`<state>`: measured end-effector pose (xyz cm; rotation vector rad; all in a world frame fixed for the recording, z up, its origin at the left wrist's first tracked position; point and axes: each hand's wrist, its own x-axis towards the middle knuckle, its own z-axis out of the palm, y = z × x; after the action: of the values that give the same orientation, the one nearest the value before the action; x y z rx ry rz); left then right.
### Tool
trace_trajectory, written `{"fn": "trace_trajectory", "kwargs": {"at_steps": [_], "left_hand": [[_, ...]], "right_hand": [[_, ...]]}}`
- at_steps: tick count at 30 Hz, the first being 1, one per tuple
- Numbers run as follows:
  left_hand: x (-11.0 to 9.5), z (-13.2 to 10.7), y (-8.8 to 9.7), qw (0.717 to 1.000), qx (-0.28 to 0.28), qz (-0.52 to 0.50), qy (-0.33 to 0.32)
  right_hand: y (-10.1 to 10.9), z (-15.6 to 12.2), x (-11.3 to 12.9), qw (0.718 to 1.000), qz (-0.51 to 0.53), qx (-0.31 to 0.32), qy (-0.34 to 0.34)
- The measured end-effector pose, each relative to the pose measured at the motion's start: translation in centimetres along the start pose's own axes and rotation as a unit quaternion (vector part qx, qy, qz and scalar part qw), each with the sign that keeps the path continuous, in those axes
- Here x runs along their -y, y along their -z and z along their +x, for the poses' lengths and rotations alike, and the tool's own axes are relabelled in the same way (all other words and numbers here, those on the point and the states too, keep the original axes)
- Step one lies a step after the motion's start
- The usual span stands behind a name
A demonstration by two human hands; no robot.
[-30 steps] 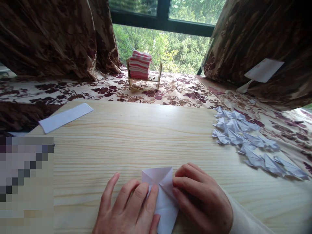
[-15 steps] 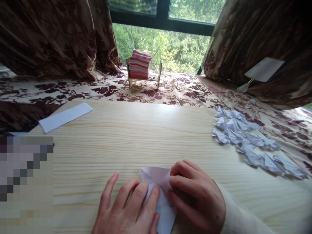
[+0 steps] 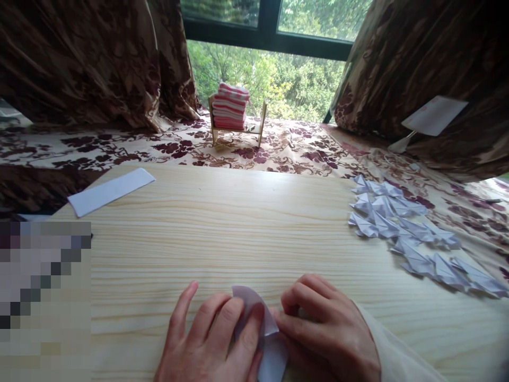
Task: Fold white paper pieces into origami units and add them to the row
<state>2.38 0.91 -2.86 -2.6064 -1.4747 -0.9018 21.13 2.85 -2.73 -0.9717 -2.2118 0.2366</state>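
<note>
A partly folded sheet of white paper (image 3: 274, 355) lies on the table close in front of me. Its upper flap (image 3: 260, 312) curls over toward me, and the corner reaches my right hand. With fingers spread, my left hand (image 3: 212, 339) presses down on the paper's left part; the index fingertip is behind the thin flap. My right hand (image 3: 328, 323) is closed, thumb and forefinger pinching the flap's right corner. Part of the sheet's lower edge is cut off by the frame.
Several small folded white paper pieces (image 3: 384, 215) lie in rows at the table's right. A stack of paper strips (image 3: 113, 192) sits at the far left. Beyond the table (image 3: 222, 228), a small wooden stand (image 3: 261, 124) holds folded pink-and-white cloths (image 3: 229, 109). Blurred blocks cover the lower left.
My right hand has pulled the paper's top right corner toward me, so the upper flap bends over. My left hand stays in nearly the same place on the sheet.
</note>
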Motion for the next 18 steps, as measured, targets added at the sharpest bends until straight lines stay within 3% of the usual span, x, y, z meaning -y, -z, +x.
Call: {"fn": "trace_trajectory", "kwargs": {"at_steps": [7,13,18], "left_hand": [[2.6,0.9,1.4,0.998,-0.028,0.046,0.025],[1.6,2.5,1.1,0.996,0.011,-0.055,0.063],[1.6,1.6,0.9,1.000,0.003,-0.019,0.025]], "right_hand": [[-0.3,0.1,0.1,1.000,-0.002,-0.017,-0.021],[-0.8,0.1,-0.2,0.998,-0.012,-0.060,-0.003],[-0.6,0.0,-0.4,0.998,0.001,-0.051,-0.020]]}}
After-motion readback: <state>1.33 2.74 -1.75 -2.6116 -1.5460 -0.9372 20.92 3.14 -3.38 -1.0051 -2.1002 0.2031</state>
